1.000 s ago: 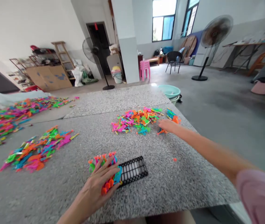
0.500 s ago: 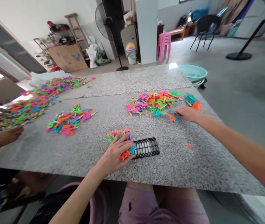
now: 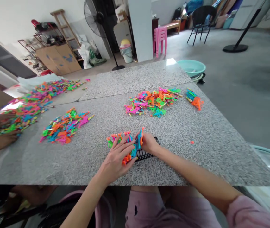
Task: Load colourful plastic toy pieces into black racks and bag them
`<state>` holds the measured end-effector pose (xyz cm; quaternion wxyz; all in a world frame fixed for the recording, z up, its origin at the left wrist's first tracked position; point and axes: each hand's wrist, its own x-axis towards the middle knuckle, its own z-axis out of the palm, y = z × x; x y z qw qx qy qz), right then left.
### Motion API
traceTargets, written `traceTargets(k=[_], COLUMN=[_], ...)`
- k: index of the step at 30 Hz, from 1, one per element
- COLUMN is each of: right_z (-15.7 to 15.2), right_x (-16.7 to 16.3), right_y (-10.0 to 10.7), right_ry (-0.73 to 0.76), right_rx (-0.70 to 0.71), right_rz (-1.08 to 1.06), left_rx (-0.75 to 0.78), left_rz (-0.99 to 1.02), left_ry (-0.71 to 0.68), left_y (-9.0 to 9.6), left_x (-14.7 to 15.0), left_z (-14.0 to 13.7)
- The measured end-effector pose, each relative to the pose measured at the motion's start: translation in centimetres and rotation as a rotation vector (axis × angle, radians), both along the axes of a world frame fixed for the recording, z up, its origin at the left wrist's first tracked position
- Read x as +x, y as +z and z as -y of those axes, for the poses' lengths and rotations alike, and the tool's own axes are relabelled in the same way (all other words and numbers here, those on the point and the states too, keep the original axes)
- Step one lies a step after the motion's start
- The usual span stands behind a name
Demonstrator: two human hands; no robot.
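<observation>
A blue-and-orange moulded plastic piece (image 3: 140, 139) is pinched in the fingertips of the right hand (image 3: 149, 143), held roughly upright over the left part of a black latticed plastic tray (image 3: 144, 155). Whether the tray is touched by this piece cannot be told. The tray is laid on a grey speckled stone table (image 3: 184, 171), near its front edge, and is partly covered by both hands.

The left hand (image 3: 118, 155) is laid palm down, fingers stretched out and slightly spread, over a packed group of multicoloured plastic pieces (image 3: 126, 159) at the tray's left end; nothing is seen clenched in it. Orange round ends are shown at the front and back of this group.

Beyond the tray, a loose heap of pink, orange, green and blue plastic pieces (image 3: 153, 100) is spread; just right of it, a small blue-and-orange bundle (image 3: 194, 98) is set apart. A tiny red-orange bit (image 3: 192, 142) is seen alone, right of the tray. To the left, a medium mixed-colour heap (image 3: 65, 125) is placed, and farther left a large mixed-colour pile (image 3: 42, 95), at which a co-worker's hands (image 3: 5, 139) are seen; their grip cannot be told. A round teal plastic basin (image 3: 191, 67) is seen past the table's far right edge.
</observation>
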<state>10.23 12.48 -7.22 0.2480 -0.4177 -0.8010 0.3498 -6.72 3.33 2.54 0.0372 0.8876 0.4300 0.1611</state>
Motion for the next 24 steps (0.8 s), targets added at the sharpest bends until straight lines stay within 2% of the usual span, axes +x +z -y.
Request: traceTargets(k=[5,10,14,19,24], right_z=[-0.2,0.0,-0.5,-0.2,1.3], right_x=[0.1,-0.6,-0.8,-1.3,-2.8], right_y=[0.4,2.4,3.2,1.9,0.3], right_ry=[0.072,0.104,0.190,0.122,-0.026], right_rx=[0.063,0.141,0.222,0.287,0.221], right_rz=[0.123,0.301,0.324,0.270,0.166], left_rx=[0.017,0.069,0.110,-0.022,-0.151], left_rz=[0.004,0.011,-0.011,-0.141,-0.207], left_ry=[-0.003,-0.014,-0.048,-0.070,-0.077], left_y=[-0.5,-0.7,-0.4,1.1,2.9], left_x=[-0.3,-0.4,-0.5,-0.5,0.1], left_z=[-0.2,-0.1,-0.4,-1.0,-0.9])
